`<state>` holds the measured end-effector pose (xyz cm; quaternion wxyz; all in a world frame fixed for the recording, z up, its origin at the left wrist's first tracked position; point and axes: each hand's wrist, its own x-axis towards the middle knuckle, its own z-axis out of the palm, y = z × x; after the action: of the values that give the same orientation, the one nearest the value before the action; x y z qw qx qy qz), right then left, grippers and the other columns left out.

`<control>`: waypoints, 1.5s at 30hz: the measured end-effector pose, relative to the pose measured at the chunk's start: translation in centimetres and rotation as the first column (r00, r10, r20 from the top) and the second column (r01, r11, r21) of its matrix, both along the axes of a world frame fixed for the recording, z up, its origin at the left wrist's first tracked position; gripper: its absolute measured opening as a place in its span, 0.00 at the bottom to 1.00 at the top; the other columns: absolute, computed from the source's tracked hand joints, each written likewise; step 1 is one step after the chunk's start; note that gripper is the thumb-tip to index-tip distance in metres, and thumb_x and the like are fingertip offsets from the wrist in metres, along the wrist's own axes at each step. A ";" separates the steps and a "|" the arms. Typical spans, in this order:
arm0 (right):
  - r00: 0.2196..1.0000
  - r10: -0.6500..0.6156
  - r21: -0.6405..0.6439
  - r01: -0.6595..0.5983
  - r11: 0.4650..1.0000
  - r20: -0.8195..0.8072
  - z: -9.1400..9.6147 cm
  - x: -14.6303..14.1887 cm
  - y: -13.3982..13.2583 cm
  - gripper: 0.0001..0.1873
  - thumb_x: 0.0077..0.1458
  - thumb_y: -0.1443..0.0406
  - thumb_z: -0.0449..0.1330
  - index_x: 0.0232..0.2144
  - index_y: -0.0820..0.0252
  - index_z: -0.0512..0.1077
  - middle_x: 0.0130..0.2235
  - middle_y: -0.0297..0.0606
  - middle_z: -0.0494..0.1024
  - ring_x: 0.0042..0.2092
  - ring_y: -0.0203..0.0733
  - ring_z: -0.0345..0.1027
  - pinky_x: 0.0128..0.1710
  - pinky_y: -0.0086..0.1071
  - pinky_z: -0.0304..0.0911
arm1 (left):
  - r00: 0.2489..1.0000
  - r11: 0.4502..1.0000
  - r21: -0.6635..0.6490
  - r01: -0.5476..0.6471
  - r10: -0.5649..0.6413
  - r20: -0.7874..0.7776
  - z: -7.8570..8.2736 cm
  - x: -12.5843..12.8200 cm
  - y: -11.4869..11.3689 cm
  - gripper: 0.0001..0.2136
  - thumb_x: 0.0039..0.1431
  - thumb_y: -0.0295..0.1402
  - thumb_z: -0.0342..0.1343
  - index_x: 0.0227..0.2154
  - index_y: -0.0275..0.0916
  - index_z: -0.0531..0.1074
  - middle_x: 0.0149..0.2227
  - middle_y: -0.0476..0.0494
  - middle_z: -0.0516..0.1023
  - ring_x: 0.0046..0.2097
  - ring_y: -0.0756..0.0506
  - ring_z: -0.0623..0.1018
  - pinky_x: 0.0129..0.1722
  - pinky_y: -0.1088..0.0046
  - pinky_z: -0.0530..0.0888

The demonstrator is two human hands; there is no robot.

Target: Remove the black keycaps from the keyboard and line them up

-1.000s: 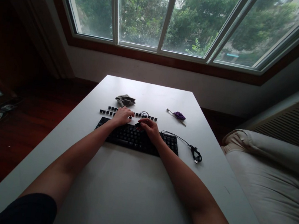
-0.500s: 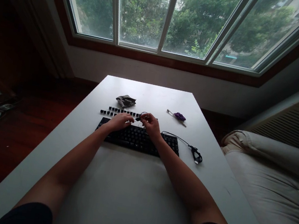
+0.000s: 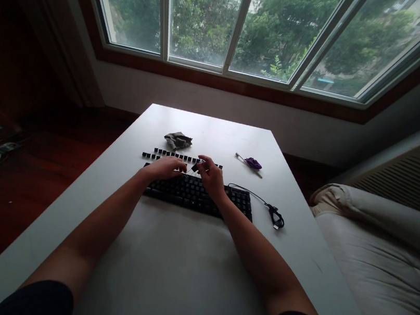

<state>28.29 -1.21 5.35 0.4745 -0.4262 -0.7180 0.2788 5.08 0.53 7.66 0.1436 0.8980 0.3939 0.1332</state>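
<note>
A black keyboard (image 3: 184,196) lies across the white table under both my hands. My left hand (image 3: 167,168) is closed over its upper left part, with a thin wire tool (image 3: 189,169), which looks like a keycap puller, at its fingertips. Between the thumb and fingers of my right hand (image 3: 212,176) is a small black keycap (image 3: 195,167), close to the wire ends. Behind the keyboard, loose black keycaps (image 3: 171,155) stand in two rows, partly hidden by my hands.
A crumpled grey cloth (image 3: 178,140) lies behind the keycaps. To the right are a brush with a purple head (image 3: 253,163) and the keyboard's bundled USB cable (image 3: 275,217). The white table (image 3: 177,268) ends before the window wall; a pale sofa (image 3: 373,250) stands on the right.
My left hand has shifted slightly left and the fingers of both hands have moved around the keycap, which now shows more plainly. The view has tilted a little.
</note>
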 end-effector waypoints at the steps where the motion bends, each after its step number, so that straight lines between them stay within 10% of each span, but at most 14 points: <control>1: 1.000 -0.001 0.011 0.001 1.000 0.022 0.0 0.0 0.0 0.19 0.65 0.58 0.57 0.55 0.57 0.72 0.35 0.37 0.79 0.33 0.41 0.75 0.35 0.32 0.67 | 1.000 1.000 -0.007 0.007 -0.007 -0.001 0.1 0.0 0.0 0.10 0.63 0.31 0.58 0.44 0.43 0.81 0.44 0.44 0.82 0.45 0.44 0.79 0.45 0.71 0.71; 16: 0.980 0.024 0.089 -0.042 0.995 0.198 -0.1 -0.6 -0.4 0.11 0.66 0.60 0.57 0.43 0.56 0.77 0.31 0.35 0.81 0.32 0.40 0.74 0.34 0.29 0.62 | 0.999 0.999 -0.017 0.031 -0.031 -0.039 0.0 0.9 -0.2 0.06 0.61 0.31 0.59 0.37 0.42 0.82 0.39 0.46 0.83 0.41 0.45 0.79 0.37 0.74 0.68; 23: 0.991 0.008 -0.073 0.002 0.997 0.137 -0.6 -0.6 0.4 0.09 0.65 0.60 0.58 0.38 0.56 0.75 0.28 0.33 0.79 0.29 0.40 0.74 0.32 0.29 0.62 | 0.998 0.998 -0.032 0.046 -0.047 -0.046 -0.5 0.9 0.0 0.09 0.60 0.31 0.59 0.39 0.44 0.83 0.39 0.46 0.84 0.41 0.44 0.80 0.41 0.72 0.70; 34: 0.911 0.079 0.161 -0.156 0.975 0.406 0.5 -1.0 -1.3 0.06 0.63 0.64 0.59 0.35 0.55 0.75 0.34 0.38 0.80 0.35 0.41 0.71 0.37 0.31 0.60 | 0.999 0.999 -0.037 0.041 -0.042 -0.030 -1.0 0.7 0.1 0.06 0.56 0.29 0.59 0.33 0.41 0.81 0.34 0.44 0.82 0.38 0.42 0.78 0.37 0.71 0.69; 45: 0.902 0.375 -0.220 -0.329 0.918 0.216 1.6 3.1 1.2 0.05 0.56 0.63 0.62 0.34 0.58 0.74 0.29 0.33 0.80 0.31 0.39 0.73 0.31 0.29 0.64 | 0.999 0.996 -0.087 0.024 -0.027 -0.030 -0.3 0.9 -0.4 0.09 0.56 0.32 0.60 0.39 0.43 0.82 0.38 0.46 0.83 0.38 0.44 0.79 0.37 0.72 0.68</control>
<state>31.41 0.01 6.97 0.2801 -0.3619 -0.8102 0.3663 5.98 0.09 7.36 0.1778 0.8979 0.3901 0.1002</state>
